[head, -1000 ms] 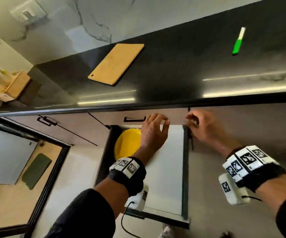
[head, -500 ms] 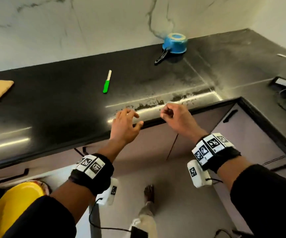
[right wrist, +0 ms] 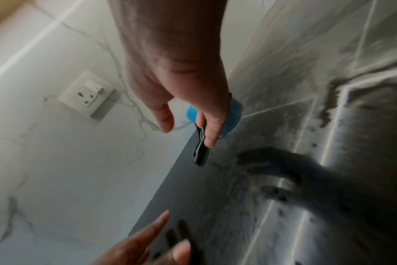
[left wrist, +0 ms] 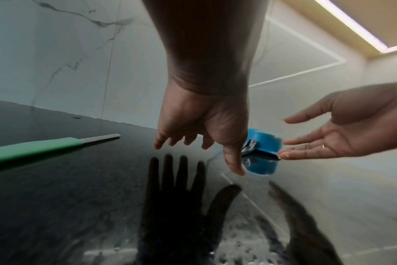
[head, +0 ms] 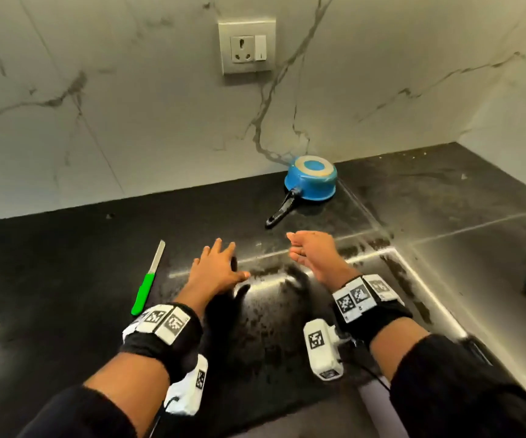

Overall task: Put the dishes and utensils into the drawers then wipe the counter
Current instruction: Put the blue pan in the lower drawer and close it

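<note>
Both hands are held above the black counter (head: 66, 279), fingers spread and nothing gripped: the left hand (head: 216, 271) beside the knife (head: 148, 278) (green handle), the right hand (head: 317, 256) short of the upturned blue pan (head: 311, 182).

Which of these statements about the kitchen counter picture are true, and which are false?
1. The blue pot sits upside down near the wall. True.
2. The left hand grips the knife. False: the knife lies untouched on the counter, left of that open hand.
3. The right hand is open and holds nothing. True.
4. The pot's handle points toward the wall. False: it points toward the person.
</note>
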The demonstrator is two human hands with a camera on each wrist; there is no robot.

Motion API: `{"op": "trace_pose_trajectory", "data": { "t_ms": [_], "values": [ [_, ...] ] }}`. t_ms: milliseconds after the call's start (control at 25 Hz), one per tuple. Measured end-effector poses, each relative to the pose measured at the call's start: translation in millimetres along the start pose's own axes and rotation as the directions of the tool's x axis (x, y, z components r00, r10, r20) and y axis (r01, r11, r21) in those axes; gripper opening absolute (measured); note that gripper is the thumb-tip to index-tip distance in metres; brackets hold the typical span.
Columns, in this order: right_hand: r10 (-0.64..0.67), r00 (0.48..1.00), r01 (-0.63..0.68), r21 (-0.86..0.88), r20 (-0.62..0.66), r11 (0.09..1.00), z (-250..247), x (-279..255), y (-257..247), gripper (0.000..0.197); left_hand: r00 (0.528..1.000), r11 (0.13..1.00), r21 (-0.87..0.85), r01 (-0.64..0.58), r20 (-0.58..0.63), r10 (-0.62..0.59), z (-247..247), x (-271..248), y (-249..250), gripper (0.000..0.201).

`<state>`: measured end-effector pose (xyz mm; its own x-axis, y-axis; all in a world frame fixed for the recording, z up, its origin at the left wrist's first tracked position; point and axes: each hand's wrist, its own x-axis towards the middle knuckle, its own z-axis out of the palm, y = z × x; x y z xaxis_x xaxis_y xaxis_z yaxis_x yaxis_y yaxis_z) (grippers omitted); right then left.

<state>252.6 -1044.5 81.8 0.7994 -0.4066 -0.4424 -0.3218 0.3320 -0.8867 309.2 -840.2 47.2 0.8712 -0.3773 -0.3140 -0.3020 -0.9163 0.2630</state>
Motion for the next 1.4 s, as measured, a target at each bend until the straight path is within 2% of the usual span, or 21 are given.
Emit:
{"op": "trace_pose_trajectory", "data": {
  "t_ms": [80,160,280,320,480,640,720,800,880,960,1040,1080,1120,1160,1240,1320,1400],
  "values": [
    [0.060,0.997,-0.063,-0.058,-0.053,0.996,4,42,-8,0.009,0.996,0.999,0.010,0.045,0.077,-0.045,1,18,-1,0.101],
    [0.079,0.990,-0.096,-0.146,-0.116,0.985,9,83,-12,0.029,0.989,0.997,0.015,0.072,0.128,-0.073,4,26,-5,0.106],
    [0.047,0.981,-0.081,-0.173,-0.188,0.982,23,127,-16,0.062,0.981,0.995,-0.024,0.098,0.173,-0.092,3,29,-8,0.110],
    [0.037,0.976,-0.081,-0.198,-0.216,0.977,27,137,-18,0.066,0.977,0.994,-0.028,0.109,0.187,-0.102,1,31,-6,0.110],
    [-0.078,0.950,-0.044,-0.377,-0.303,0.925,31,159,-32,0.058,0.971,0.989,-0.057,0.136,0.204,-0.122,-2,33,-5,0.112],
    [-0.043,0.946,-0.085,-0.376,-0.320,0.923,28,169,-41,0.065,0.975,0.986,-0.108,0.127,0.197,-0.104,-7,32,-1,0.111],
    [-0.028,0.979,-0.045,-0.351,-0.201,0.935,33,160,-46,0.053,0.980,0.965,-0.222,0.140,0.173,-0.103,-13,23,0,0.108],
    [-0.017,0.999,0.023,-0.180,0.038,0.983,53,132,-48,0.023,0.989,0.896,-0.419,0.149,0.076,-0.129,-15,7,-9,0.105],
    [0.000,0.958,0.023,-0.076,0.287,0.997,77,84,-46,0.013,0.972,0.708,-0.693,0.136,-0.046,-0.231,-10,-23,-20,0.105],
    [0.015,0.859,0.068,-0.143,0.511,0.987,105,29,-31,0.012,0.905,0.472,-0.880,0.057,-0.154,-0.397,-8,-66,-34,0.094],
    [0.036,0.698,0.172,-0.216,0.715,0.961,138,-38,-7,0.015,0.788,0.285,-0.958,-0.022,-0.192,-0.585,-5,-122,-64,0.069],
    [0.072,0.599,0.213,-0.245,0.798,0.946,161,-78,13,0.016,0.704,0.224,-0.973,-0.058,-0.199,-0.682,-2,-166,-84,0.059],
    [0.119,0.509,0.239,-0.273,0.852,0.932,182,-117,32,0.017,0.625,0.176,-0.978,-0.111,-0.207,-0.753,3,-212,-104,0.052],
    [0.139,0.454,0.261,-0.280,0.880,0.924,189,-138,38,0.017,0.582,0.135,-0.977,-0.167,-0.208,-0.786,4,-234,-112,0.047],
    [0.215,0.291,0.275,-0.296,0.932,0.914,212,-199,79,0.018,0.458,0.097,-0.959,-0.265,-0.213,-0.863,16,-316,-138,0.043],
    [0.311,0.160,0.278,-0.345,0.937,0.897,228,-261,126,0.027,0.364,0.083,-0.948,-0.308,-0.197,-0.910,30,-402,-163,0.041],
    [0.415,0.016,0.335,-0.396,0.910,0.855,238,-325,177,0.032,0.256,0.064,-0.946,-0.318,-0.151,-0.955,56,-488,-183,0.041]
  ]
}}
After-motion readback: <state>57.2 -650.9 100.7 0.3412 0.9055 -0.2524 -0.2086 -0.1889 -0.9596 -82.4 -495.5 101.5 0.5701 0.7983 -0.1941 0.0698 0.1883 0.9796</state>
